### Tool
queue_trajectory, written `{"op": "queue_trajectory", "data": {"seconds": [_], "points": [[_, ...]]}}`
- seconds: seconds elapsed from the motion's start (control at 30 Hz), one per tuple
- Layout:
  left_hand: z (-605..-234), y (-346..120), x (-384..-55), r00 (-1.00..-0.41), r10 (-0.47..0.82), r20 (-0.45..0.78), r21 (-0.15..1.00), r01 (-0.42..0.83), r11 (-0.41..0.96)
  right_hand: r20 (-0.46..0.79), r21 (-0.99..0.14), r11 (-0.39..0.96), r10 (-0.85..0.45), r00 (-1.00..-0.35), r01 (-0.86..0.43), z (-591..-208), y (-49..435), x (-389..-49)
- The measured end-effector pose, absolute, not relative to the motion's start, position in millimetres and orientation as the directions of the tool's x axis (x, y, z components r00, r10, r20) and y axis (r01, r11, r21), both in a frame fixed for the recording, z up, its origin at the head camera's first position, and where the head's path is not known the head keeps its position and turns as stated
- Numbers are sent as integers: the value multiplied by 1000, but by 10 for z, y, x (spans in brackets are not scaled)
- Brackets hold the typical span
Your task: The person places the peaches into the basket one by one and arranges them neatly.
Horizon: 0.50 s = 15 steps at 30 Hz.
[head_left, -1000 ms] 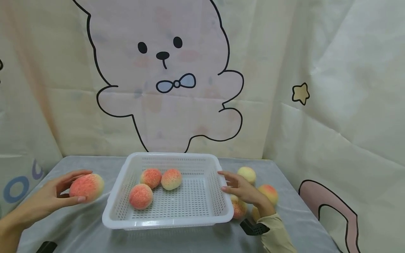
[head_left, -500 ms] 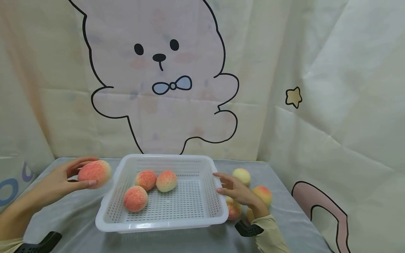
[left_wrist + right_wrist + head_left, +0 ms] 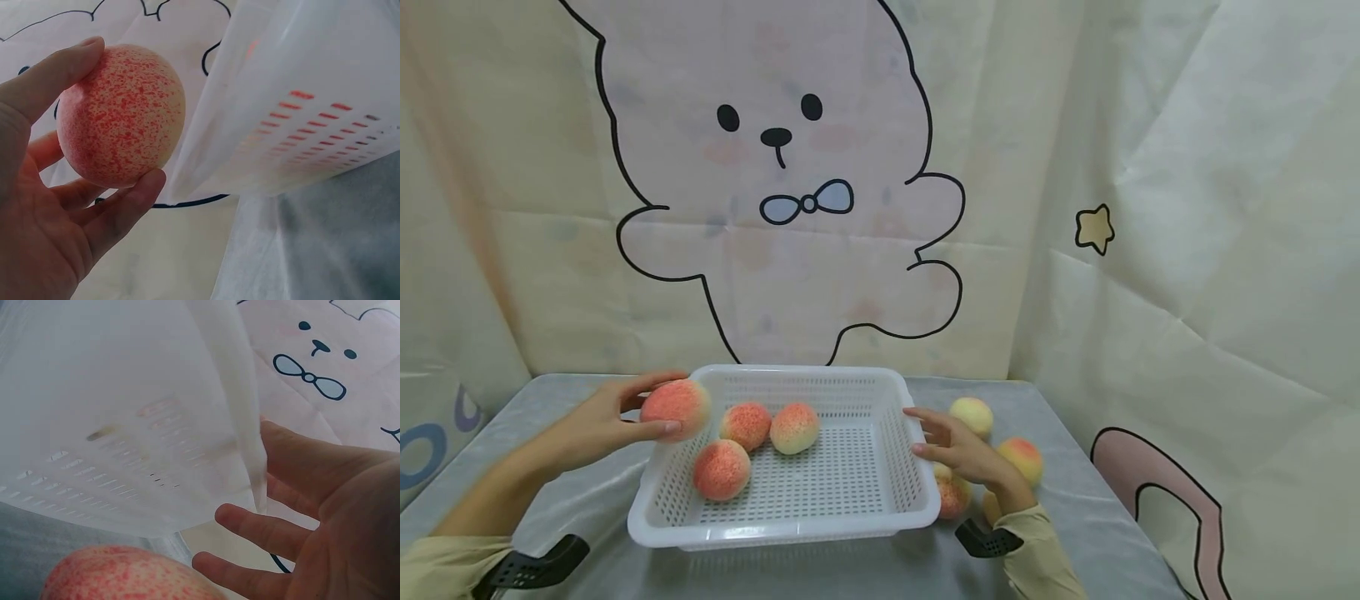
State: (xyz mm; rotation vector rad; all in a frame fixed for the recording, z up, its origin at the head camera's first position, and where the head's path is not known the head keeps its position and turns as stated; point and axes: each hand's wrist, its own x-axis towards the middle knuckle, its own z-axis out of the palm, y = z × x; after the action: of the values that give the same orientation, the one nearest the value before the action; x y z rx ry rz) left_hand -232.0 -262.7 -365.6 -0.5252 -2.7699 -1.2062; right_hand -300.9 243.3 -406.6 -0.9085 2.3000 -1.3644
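Note:
My left hand (image 3: 598,425) grips a pink-red peach (image 3: 676,410) between thumb and fingers, held up at the left rim of a white plastic basket (image 3: 790,524). In the left wrist view that peach (image 3: 125,115) is beside the basket's outer wall (image 3: 312,56), with a small gap between. Three peaches lie inside the basket toward its left: a front one (image 3: 721,471), a back one (image 3: 746,427) and a paler one (image 3: 795,428). My right hand (image 3: 966,450) rests on the basket's right rim; its lower fingers (image 3: 262,531) are extended outside the wall.
Right of the basket, several more peaches lie on the grey cloth: a pale yellow one (image 3: 972,416), an orange one (image 3: 1022,459) and a red one (image 3: 953,495); another is mostly hidden by my right wrist. A cartoon-printed curtain (image 3: 805,292) stands behind the table (image 3: 1075,517).
My left hand has carried its peach up and rightward, from left of the basket to its left rim. The right hand has stayed on the right rim. The head view shifted slightly.

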Motion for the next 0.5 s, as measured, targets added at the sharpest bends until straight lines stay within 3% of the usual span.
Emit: {"op": "queue_trajectory", "data": {"seconds": [0.5], "points": [[-3714, -2196, -2412, -901, 403, 159, 755, 374, 539, 67, -868, 329, -666, -743, -373, -4092, 2431, -3001]]}}
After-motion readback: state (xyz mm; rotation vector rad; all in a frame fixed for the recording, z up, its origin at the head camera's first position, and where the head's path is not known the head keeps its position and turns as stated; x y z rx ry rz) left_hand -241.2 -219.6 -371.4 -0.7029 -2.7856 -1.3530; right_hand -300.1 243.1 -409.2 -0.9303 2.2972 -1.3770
